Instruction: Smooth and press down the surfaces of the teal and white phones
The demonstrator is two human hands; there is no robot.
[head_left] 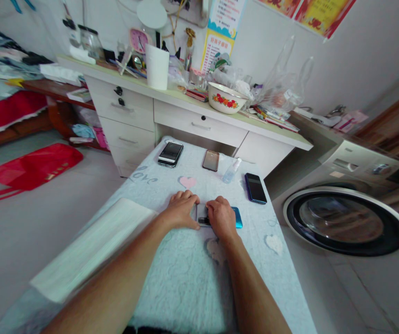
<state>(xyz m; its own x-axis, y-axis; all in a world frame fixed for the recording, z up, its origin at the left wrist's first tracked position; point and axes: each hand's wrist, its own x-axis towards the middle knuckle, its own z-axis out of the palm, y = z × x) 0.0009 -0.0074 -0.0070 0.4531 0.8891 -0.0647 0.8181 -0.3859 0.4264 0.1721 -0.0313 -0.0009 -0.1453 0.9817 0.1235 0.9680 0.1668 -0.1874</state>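
Note:
A phone (pixel 203 217) lies flat on the cloth-covered table between my hands. Its left part looks grey and shiny, and a bright blue end (pixel 237 218) shows at the right. My left hand (pixel 182 211) grips the phone's left end, with the fingers at the far edge and the thumb at the near edge. On top of the phone presses my right hand (pixel 222 215), closed, its fingertips bunched; whatever they hold, if anything, is hidden. Just beyond my hands stands a small clear spray bottle (pixel 231 170) of bluish liquid.
Stacked phones (pixel 170 154) lie far left, a brown phone case (pixel 211 160) far centre, and a dark phone (pixel 255 188) at right. A folded white cloth (pixel 95 250) is left of my arm. Behind stands a desk (pixel 199 123); a washing machine (pixel 345 204) is right.

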